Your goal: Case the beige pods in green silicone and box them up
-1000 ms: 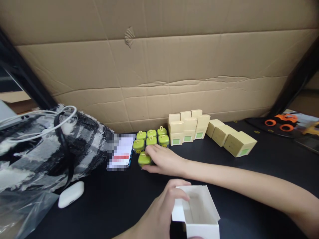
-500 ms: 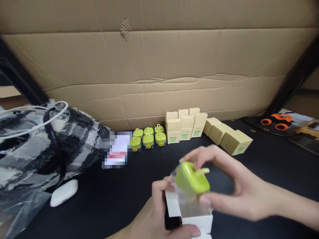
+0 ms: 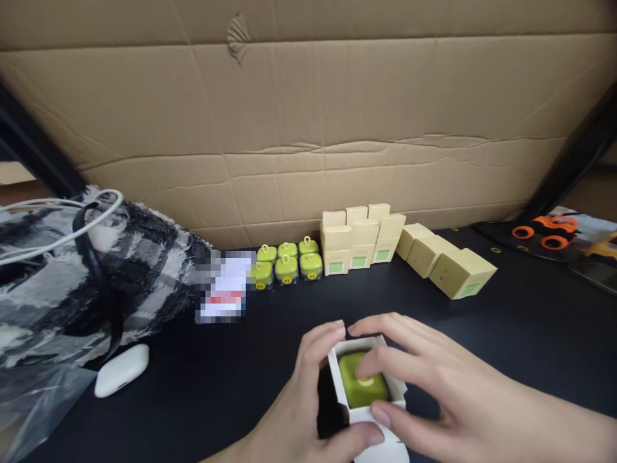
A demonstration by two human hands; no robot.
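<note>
A white cardboard box (image 3: 378, 418) stands open at the top, held around its left and near sides by my left hand (image 3: 313, 392). Inside it sits a small container with a green lid (image 3: 354, 392) and a pale loop on top. My right hand (image 3: 434, 379) reaches over from the right. Its index finger touches the lid by the loop, its thumb lies at the near rim, and another fingertip is at the far rim. The container's clear lower part is hidden in the box.
Several green-lidded containers (image 3: 286, 270) stand in rows at the back. Beside them are several upright cream boxes (image 3: 364, 241) and more cream boxes (image 3: 460, 273) lying down. On the left are a white case (image 3: 123, 370), clear plastic (image 3: 43, 411) and checked fabric (image 3: 159, 270). An orange toy car (image 3: 549, 231) is far right.
My right hand has lowered the tilted green-lidded container into the white box, where it now sits with its lid facing up. My left hand still holds the box.
</note>
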